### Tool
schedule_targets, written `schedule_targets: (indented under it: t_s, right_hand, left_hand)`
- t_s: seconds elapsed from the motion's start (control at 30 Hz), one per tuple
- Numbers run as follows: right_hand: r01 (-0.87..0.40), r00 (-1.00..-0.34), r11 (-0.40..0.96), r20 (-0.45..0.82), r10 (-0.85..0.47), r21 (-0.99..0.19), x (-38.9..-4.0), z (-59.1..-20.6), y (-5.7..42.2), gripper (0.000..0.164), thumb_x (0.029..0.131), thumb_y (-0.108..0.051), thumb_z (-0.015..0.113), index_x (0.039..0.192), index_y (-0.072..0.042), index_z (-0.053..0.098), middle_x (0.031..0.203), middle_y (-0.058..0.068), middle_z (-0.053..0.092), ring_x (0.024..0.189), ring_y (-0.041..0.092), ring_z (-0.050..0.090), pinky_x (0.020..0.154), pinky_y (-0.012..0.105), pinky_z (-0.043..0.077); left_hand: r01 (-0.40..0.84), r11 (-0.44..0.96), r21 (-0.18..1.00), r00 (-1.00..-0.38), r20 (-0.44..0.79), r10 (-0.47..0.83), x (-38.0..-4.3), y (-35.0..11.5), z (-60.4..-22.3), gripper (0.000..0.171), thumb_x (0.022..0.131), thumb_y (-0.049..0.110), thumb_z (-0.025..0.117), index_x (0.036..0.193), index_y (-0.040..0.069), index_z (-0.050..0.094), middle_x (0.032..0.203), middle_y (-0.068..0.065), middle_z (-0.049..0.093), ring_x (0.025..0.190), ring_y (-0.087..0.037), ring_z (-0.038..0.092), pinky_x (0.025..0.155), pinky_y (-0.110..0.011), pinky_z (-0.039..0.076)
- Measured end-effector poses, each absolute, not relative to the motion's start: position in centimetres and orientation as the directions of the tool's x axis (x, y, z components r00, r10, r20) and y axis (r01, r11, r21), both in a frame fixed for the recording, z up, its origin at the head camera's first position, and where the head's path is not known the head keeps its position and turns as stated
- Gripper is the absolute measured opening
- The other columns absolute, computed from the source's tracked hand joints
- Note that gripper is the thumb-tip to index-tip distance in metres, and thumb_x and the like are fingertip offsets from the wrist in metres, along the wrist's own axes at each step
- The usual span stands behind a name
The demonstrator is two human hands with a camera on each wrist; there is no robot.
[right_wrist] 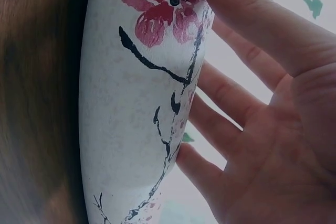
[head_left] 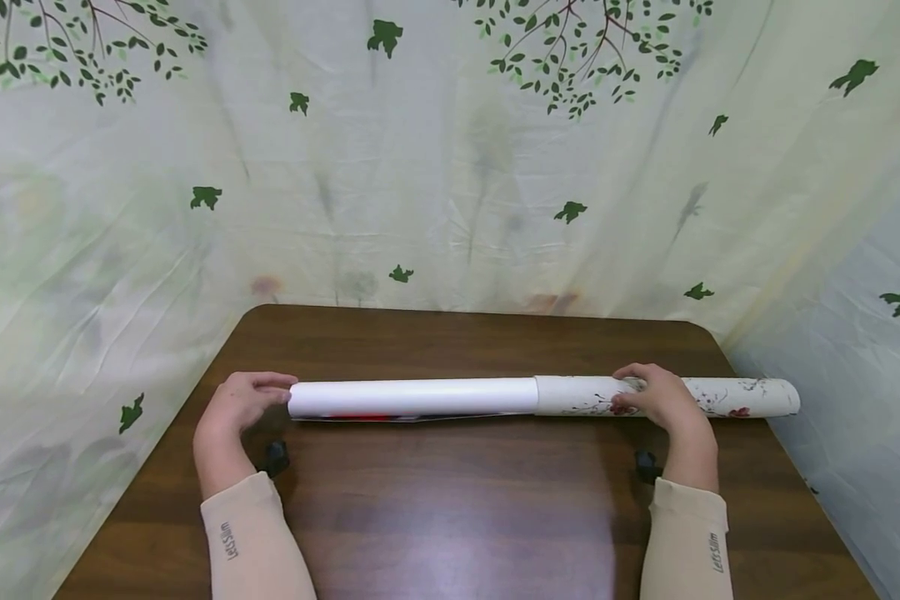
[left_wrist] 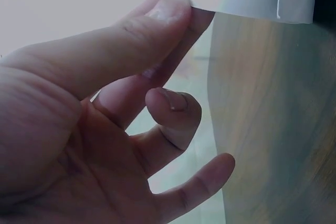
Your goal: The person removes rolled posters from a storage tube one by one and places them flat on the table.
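Note:
A long white paper roll (head_left: 420, 397) lies crosswise over the table, its right part inside a wider off-white tube (head_left: 753, 397) printed with dark branches and red flowers. My left hand (head_left: 242, 408) pinches the roll's left end between thumb and index finger; in the left wrist view the other fingers hang loosely below the paper's edge (left_wrist: 247, 14). Around the middle of the printed tube, my right hand (head_left: 662, 400) has its thumb on the near side and its fingers over the far side. A big red flower (right_wrist: 163, 6) shows beside that thumb in the right wrist view.
The brown wooden table (head_left: 457, 508) has rounded far corners. The tube's right end reaches past the table's right edge. Behind and beside the table hangs a pale curtain (head_left: 450, 167) with green leaf prints. Dark wrist devices (head_left: 647, 467) sit under both wrists.

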State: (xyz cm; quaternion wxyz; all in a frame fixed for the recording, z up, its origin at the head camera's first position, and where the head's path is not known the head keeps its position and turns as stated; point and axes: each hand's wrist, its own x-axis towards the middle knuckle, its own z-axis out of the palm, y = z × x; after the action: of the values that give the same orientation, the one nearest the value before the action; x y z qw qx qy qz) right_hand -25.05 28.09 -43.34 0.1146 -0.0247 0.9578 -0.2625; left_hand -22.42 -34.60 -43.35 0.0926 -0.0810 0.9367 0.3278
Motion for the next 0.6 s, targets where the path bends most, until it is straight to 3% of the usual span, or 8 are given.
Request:
schedule_targets:
  t_s: [0.3, 0.6]
  right_hand:
    - [0.088, -0.971, 0.875, -0.237, -0.032, -0.477, -24.6, -43.4, 30.0, 0.056, 0.102, -0.034, 0.07, 0.148, -0.004, 0.056, 0.155, 0.038, 0.045, 0.133, 0.057, 0.05, 0.102, 0.07, 0.047]
    - [0.13, -0.966, 0.877, -0.259, 0.006, -0.463, -24.6, -43.0, 30.6, 0.06, 0.103, -0.036, 0.068, 0.152, -0.004, 0.052, 0.155, 0.04, 0.043, 0.13, 0.056, 0.051, 0.099, 0.069, 0.048]
  left_hand:
    - [-0.311, 0.756, 0.575, -0.945, -0.271, -0.183, -21.5, -36.2, -43.1, 0.043, 0.106, 0.022, 0.064, 0.147, 0.008, 0.063, 0.157, -0.036, 0.046, 0.138, -0.055, 0.045, 0.109, -0.069, 0.043]
    - [-0.306, 0.748, 0.589, -0.945, -0.284, -0.163, -21.4, -36.4, -43.0, 0.043, 0.106, 0.021, 0.064, 0.146, 0.006, 0.063, 0.157, -0.036, 0.045, 0.139, -0.057, 0.044, 0.112, -0.071, 0.041]
